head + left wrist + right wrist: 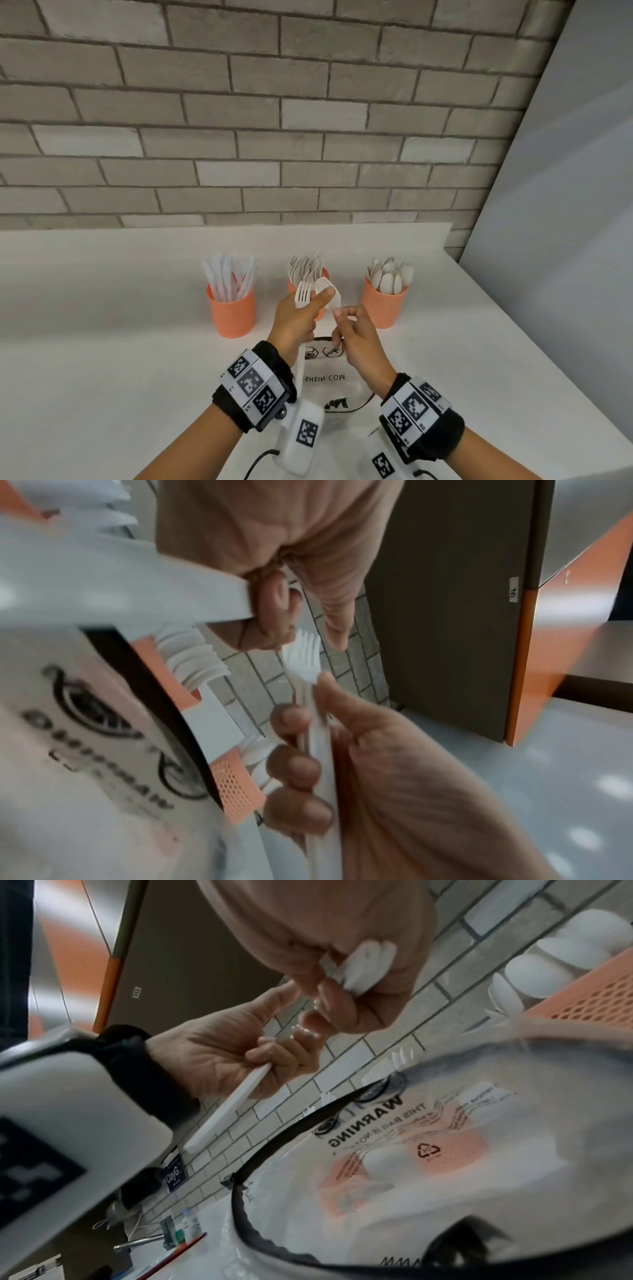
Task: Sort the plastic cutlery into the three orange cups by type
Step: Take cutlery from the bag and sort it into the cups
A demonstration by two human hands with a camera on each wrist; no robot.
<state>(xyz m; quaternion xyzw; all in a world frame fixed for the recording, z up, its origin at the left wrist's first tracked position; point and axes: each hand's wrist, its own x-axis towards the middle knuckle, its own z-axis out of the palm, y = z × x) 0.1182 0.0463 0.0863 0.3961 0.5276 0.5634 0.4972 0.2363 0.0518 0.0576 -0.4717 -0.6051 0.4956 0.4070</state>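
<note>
Three orange cups stand in a row on the white counter: the left cup (233, 313) holds knives, the middle cup (291, 284) holds forks and is partly hidden by my hands, and the right cup (383, 306) holds spoons. My left hand (301, 318) grips a small bundle of white forks (303, 295), tines up, in front of the middle cup. Its thumb presses on another white cutlery piece (327, 291). My right hand (342, 313) pinches the lower end of that piece; its type is unclear. In the left wrist view the fork tines (304, 653) stick out above my curled fingers.
A clear plastic bag (329, 377) with black print lies on the counter (102, 342) under my hands. A grey brick wall (274, 137) runs behind the cups. The counter's right edge (534, 342) slants close by the spoon cup.
</note>
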